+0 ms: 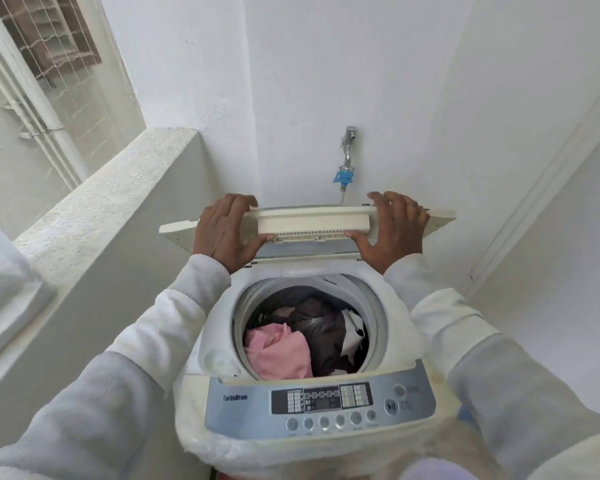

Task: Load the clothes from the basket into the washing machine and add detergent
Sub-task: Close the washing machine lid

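Gripping the folded lid (pixel 309 220) at either end, left hand (pixel 224 233) and right hand (pixel 392 230) hover above clothes (pixel 309 337) half-hidden inside the washing machine (pixel 326 403).

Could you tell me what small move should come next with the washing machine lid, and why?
Probably draw the lid down over the drum: the left hand and right hand both grip its folded, raised edge, and clothes already lie inside. Whether detergent went in cannot be seen.
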